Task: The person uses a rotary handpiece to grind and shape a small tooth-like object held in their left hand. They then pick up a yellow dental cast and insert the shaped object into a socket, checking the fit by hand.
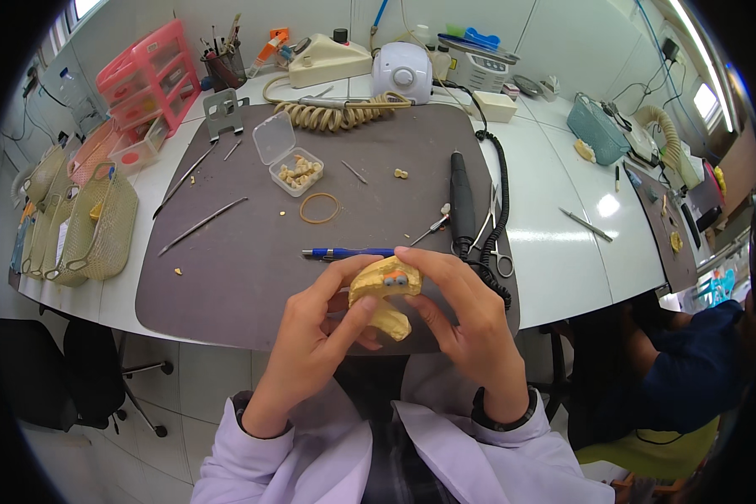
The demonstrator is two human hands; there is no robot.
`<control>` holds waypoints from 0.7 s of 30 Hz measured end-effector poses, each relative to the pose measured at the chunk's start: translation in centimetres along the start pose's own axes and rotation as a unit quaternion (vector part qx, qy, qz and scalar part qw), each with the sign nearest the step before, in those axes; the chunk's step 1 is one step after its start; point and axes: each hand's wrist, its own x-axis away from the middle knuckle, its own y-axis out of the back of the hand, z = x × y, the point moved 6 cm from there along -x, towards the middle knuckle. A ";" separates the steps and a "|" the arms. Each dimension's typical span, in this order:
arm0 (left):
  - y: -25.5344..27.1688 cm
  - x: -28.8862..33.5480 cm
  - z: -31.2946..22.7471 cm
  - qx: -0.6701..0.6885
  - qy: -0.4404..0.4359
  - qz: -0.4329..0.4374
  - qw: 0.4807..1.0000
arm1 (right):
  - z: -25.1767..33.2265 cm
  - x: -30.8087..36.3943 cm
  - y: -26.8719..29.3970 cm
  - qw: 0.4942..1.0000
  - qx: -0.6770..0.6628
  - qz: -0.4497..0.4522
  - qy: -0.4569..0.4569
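Observation:
Between both hands I hold a yellow plaster dental model, curved like a jaw arch, above the near edge of the grey mat. Grey-blue tooth pieces with an orange-pink patch sit on its upper part. My left hand grips the model's left side, thumb on its face. My right hand pinches the right side between thumb and fingers. Just beyond the model lies a blue mechanical pencil. A black handpiece with a coiled cord and a pair of scissor-handled forceps rest to the right.
An open clear box of tooth-coloured pieces stands on the mat, near a rubber band and metal carving tools. Mesh baskets and pink drawers line the left. A white control unit stands behind. Another person sits at right.

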 end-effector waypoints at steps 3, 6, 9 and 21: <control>0.1 -0.2 0.1 -0.041 0.043 -0.008 0.998 | -0.8 -0.4 0.0 0.997 0.057 0.046 -0.016; -0.1 -0.5 0.2 -0.060 0.046 -0.021 0.997 | -1.5 -0.2 0.1 0.998 0.052 0.044 -0.014; -0.2 -0.7 0.1 -0.077 0.055 -0.021 0.995 | -1.8 0.0 0.2 0.998 0.039 0.044 -0.011; -0.3 -0.5 0.1 -0.095 0.007 -0.012 0.995 | -1.3 0.7 1.5 0.998 0.026 -0.026 0.043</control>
